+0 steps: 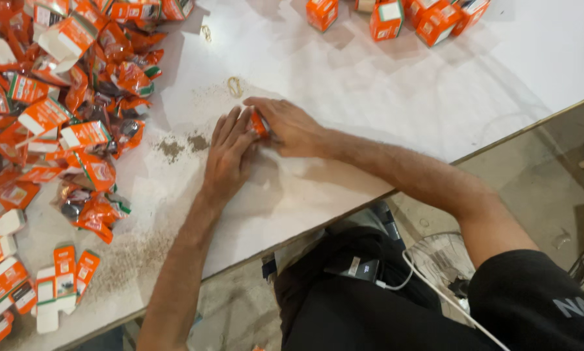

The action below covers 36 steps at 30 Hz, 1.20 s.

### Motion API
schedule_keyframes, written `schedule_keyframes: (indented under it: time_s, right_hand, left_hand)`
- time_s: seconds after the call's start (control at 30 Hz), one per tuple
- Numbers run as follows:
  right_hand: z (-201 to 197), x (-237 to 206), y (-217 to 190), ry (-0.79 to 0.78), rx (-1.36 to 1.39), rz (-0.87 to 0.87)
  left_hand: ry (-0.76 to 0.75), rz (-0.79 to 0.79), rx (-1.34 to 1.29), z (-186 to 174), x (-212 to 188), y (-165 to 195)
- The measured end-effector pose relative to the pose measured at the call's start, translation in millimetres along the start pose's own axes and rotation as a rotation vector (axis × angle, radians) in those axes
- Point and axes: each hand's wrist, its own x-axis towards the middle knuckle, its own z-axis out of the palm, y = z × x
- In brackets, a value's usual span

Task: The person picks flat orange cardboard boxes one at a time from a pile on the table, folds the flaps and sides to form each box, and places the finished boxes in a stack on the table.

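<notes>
Both my hands meet on the white table [370,97], closed around a small orange box [259,123] that shows only as a sliver between them. My left hand [230,153] presses on the box from the near left side. My right hand [285,127] covers it from the right and top. Most of the box is hidden by my fingers.
A heap of orange foil pouches [103,84] and flattened orange-and-white cartons [64,276] fills the left side. Closed orange boxes [428,19] stand at the far edge. Two rubber bands [234,86] and brown powder spills [181,144] lie near my hands. The table edge runs diagonally at right.
</notes>
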Motion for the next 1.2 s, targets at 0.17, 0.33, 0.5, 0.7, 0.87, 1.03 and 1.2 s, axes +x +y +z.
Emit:
schedule_keyframes:
  time_s: [0.17,0.33,0.5,0.7,0.87,1.03,1.2]
  right_hand:
    - [10,32,43,0.0,-0.31,-0.065]
    - [-35,82,148,0.356,-0.875,-0.07]
    - [-87,61,205,0.085,-0.953,0.36]
    - [-109,80,217,-0.098,-0.716,0.574]
    - [-105,141,237,-0.193,-0.336,0.601]
    - [-56,192,242,-0.004,-0.187,0.355]
    - [19,217,231,0.048,0.07,-0.05]
  left_hand:
    - [0.256,-0.081,0.028,-10,-6,11]
    - [0.267,-0.195,0.056,-6,-12,11]
    - [0.194,-0.2,0.061,2,-17,8]
    - [0.139,-0.2,0.05,14,-21,6]
    - [0.079,-0.17,0.055,28,-8,7]
    - [0.059,-0.238,-0.017,22,7,21]
    - [0.177,-0.101,-0.026,-14,22,-26]
